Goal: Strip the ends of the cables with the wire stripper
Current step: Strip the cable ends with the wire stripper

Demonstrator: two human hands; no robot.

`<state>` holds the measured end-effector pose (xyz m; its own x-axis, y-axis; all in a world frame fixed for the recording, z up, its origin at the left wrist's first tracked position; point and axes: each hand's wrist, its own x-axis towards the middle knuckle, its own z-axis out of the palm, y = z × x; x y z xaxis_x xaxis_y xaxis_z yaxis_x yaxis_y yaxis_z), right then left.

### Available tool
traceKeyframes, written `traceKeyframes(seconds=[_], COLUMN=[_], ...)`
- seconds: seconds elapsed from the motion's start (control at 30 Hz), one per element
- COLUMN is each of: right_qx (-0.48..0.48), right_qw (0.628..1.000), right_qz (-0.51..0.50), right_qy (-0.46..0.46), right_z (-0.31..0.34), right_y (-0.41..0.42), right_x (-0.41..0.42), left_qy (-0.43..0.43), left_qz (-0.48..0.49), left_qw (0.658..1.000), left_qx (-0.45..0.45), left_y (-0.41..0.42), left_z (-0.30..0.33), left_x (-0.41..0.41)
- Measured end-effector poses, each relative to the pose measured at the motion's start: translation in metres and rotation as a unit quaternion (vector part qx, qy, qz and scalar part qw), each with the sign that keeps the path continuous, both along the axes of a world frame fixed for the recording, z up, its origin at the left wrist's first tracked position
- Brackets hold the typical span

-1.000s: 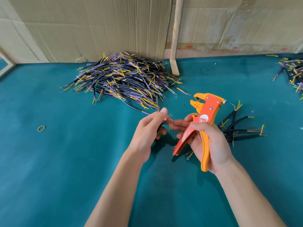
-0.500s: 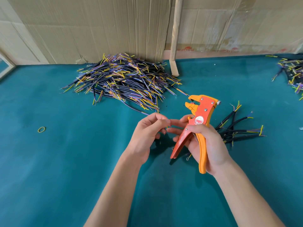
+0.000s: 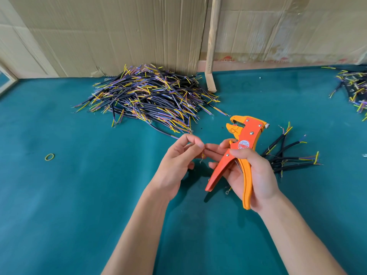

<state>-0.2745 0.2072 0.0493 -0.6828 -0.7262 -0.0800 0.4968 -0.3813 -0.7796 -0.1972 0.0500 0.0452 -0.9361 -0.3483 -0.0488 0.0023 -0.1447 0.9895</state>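
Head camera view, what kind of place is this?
Probably a small cable-assembly workbench: a big pile of cut cables on a teal table, an orange wire stripper in use, and cardboard sheets behind.

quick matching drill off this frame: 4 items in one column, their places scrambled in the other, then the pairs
Things:
1. wire stripper
2. big cable pile
3. yellow rubber band
4. small cable bunch

Places:
A. alone on the green mat, far left
B. gripped in the right hand
C. against the cardboard wall, beyond the left hand
D. on the mat just behind the right hand

Pairs: 1-B, 2-C, 3-A, 4-D
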Motion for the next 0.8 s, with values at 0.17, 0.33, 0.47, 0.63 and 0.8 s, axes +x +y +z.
traceKeyframes(seconds=[0.17,0.33,0.47,0.63,0.8], right_qx=[0.006,0.013,0.02,0.037,0.047], right_qw=[1.0,1.0,0.999,0.999,0.998], right_qz=[-0.01,-0.02,-0.028,-0.026,-0.006], right_qy=[-0.007,-0.004,0.004,0.018,0.03], right_z=[0.0007,0.0025,0.0025,0.0001,-0.001], right_y=[0.0,0.001,0.0028,0.0047,0.0052], right_x=[0.0009,0.0009,-0.001,-0.0041,-0.0077], left_qy=[0.008,0.013,0.01,-0.011,-0.032], left_qz=[-0.009,-0.014,-0.03,-0.053,-0.066], left_qw=[1.0,0.999,0.999,0.999,0.997], left_qx=[0.014,0.026,0.008,-0.003,-0.029], left_y=[-0.0016,-0.0029,-0.0025,-0.0046,-0.0052], left_z=[-0.0018,-0.0031,-0.0045,-0.0053,-0.0048], left_x=[0.0,-0.0003,-0.0009,-0.0008,0.0012])
